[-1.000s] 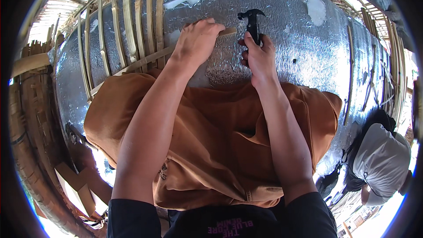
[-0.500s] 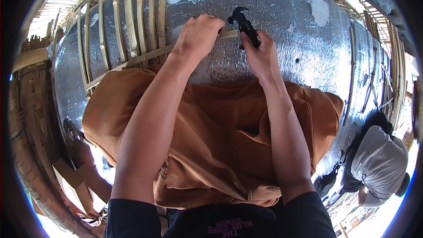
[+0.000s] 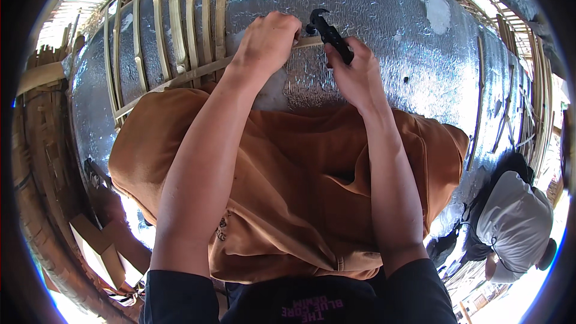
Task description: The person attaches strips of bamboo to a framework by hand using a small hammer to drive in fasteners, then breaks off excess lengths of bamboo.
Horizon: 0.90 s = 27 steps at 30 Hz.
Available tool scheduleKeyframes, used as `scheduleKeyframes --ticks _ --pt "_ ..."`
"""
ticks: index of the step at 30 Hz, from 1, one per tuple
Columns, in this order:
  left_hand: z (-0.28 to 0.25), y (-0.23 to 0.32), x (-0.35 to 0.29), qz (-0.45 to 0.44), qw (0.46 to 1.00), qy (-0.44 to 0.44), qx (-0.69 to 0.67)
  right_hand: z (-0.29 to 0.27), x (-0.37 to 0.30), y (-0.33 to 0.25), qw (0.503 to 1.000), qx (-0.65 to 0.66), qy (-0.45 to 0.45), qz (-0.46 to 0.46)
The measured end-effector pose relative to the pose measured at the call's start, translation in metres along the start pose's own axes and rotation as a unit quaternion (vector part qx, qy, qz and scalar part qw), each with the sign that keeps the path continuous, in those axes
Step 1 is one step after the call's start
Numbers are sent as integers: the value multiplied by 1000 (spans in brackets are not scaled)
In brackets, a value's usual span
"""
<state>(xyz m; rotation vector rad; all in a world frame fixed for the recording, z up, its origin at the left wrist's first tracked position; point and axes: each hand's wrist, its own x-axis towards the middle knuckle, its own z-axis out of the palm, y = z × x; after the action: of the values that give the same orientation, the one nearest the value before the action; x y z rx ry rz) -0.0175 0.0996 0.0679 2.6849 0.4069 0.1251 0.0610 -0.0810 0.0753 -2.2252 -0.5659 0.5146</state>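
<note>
My left hand (image 3: 267, 42) is closed, knuckles up, over a long cross strip of bamboo (image 3: 195, 74); whatever its fingers pinch is hidden beneath them. To its right, my right hand (image 3: 355, 72) wraps around the handle of a small black claw hammer (image 3: 332, 36). The hammer's head points up and to the left, above the strip's right end and close to my left fingers. Several upright bamboo slats (image 3: 176, 18) stand side by side on the left, meeting the cross strip at their lower ends.
Silvery foil sheeting (image 3: 390, 12) lies under the bamboo. Brown cloth (image 3: 288, 180) covers my lap. At the lower right is a person in a pale shirt (image 3: 516, 216). A cardboard box (image 3: 99, 252) sits at lower left, beside stacked bamboo (image 3: 51, 144).
My left hand has shifted slightly up and left. The hammer's head has moved a little left, with my right hand still around the handle.
</note>
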Motion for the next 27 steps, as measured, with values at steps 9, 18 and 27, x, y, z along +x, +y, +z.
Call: scheduleKeyframes --ticks 9,18,27 --pt "1 0 2 -28 999 24 13 -7 -2 -7 999 -24 37 -28" --pt "8 -5 1 -43 999 12 -1 -8 -10 -17 997 -67 -7 -45" --pt "10 -7 3 -126 988 -15 -93 -4 -9 -12 996 -71 14 -58"
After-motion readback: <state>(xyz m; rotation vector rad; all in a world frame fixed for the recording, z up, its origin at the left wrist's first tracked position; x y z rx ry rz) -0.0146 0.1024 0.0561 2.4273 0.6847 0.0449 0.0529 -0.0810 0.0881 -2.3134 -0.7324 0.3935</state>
